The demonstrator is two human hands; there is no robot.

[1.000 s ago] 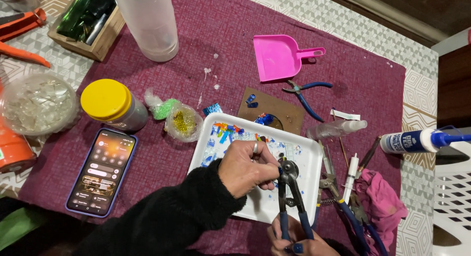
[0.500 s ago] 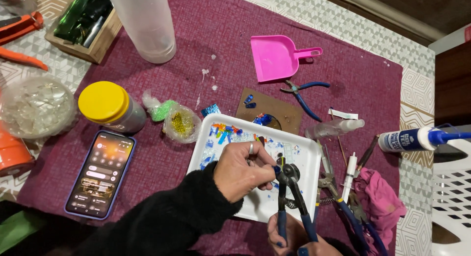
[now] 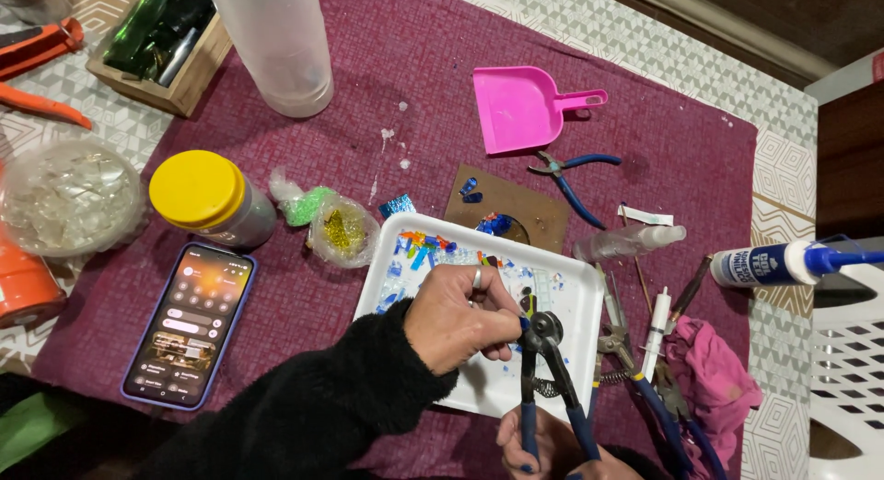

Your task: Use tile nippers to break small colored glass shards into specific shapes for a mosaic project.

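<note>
Pinched tight, left fingertips (image 3: 502, 325) of the black-sleeved left hand (image 3: 456, 316), thumb and forefinger closed on what looks like a small yellow sliver of glass (image 3: 529, 305), held right at the round steel head of the blue-handled wheeled nippers (image 3: 543, 333); too small to say how deep it sits between the wheels. Wrapped around both blue handles from below, right hand (image 3: 543, 443), near the front edge of the tabletop and half out of view. Poised over the front right part of the white rectangular plastic tray (image 3: 575, 287), with loose coloured glass chips (image 3: 424, 248) scattered towards its back left corner. Compared with a second ago, almost nothing different: same pinch, same grasp, nipper head shifted only a touch towards the front edge. Handles apart and spring showing, so probably no full squeeze yet. Resting on the purple cloth (image 3: 405, 66) behind the tray: brown board with a round hole (image 3: 543, 213), pink plastic dustpan (image 3: 520, 107), small blue-handled pliers (image 3: 575, 176). Towards the left edge: yellow-lidded jar (image 3: 207, 196) and lit smartphone (image 3: 189, 323), both well apart from the hands.
</note>
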